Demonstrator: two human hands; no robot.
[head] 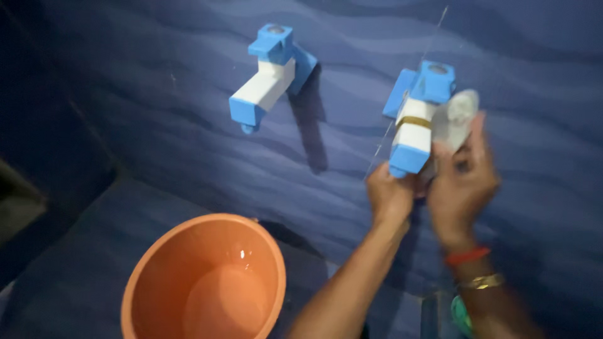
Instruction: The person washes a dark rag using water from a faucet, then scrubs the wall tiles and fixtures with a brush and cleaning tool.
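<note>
While L hand [391, 196] grips closed under blue-white tap [414, 125], R hand [461, 182] holds pale cloth [457, 116] w/ closed grip.

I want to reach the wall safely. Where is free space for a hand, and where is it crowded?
Free: the bare blue wall between the left tap and the right tap, and the floor left of the orange bucket. Crowded: at the right tap's spout, where the left hand and the right hand, holding a pale crumpled piece, meet.
</note>
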